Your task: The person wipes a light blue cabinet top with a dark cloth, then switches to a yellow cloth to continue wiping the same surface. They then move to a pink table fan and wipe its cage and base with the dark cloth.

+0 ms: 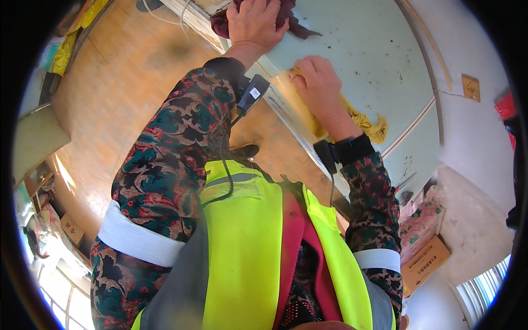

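At the top of the view, my left hand (254,26) grips a dark maroon cloth (290,19), pressing it near the far edge of a pale blue-green flat top (379,49). A yellow cloth (375,127) trails from under my right hand (320,91), whose fingers are curled over it close to the long side edge of the same surface. Part of this cloth hangs down past that edge. Dark specks and smudges dot the top. Both wrists carry black straps with small black devices and cables.
Orange-brown wooden floor (110,82) lies to the left. A white wall with a brown socket plate (471,88) borders the right. Cardboard box (426,265) and a pink floral package (422,220) sit at lower right. Pale cables (181,22) hang near the top left.
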Available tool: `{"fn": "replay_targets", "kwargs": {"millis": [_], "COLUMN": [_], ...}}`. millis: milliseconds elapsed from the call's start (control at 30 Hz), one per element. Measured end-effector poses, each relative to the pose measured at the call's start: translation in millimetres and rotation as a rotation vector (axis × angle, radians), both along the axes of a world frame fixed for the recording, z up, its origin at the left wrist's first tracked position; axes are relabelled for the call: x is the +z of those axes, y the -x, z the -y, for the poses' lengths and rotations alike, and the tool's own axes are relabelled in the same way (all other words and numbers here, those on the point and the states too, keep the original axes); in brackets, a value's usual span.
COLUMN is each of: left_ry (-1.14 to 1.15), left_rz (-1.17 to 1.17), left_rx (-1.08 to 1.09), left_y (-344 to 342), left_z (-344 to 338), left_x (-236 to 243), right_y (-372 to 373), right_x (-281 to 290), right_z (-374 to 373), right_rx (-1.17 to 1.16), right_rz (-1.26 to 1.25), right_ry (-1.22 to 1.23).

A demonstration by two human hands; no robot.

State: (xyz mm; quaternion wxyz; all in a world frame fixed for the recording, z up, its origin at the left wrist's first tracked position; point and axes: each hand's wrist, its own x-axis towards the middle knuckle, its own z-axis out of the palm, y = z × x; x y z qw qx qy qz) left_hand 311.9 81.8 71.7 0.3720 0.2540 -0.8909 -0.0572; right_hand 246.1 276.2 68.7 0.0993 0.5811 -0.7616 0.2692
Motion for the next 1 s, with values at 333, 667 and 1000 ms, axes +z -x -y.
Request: {"fn": "replay_targets", "kwargs": {"millis": [333, 667, 1000], "left_ry": [0.073, 0.13, 0.203], "left_rz": [0.158, 0.16, 0.157], "left_rx": [0.108, 0.009, -0.045], "left_y": [11, 34, 26], "left_z": [12, -2, -4], "left_x": [-15, -2, -7], "right_y": [76, 67, 127], "right_x": [56, -19, -12], "right_z": [-85, -183, -44], "right_rx": [-0.762, -0.851, -0.795], "right_rz": [0.342, 0.152, -0.235], "right_ry": [0.46, -0.108, 0.047]}}
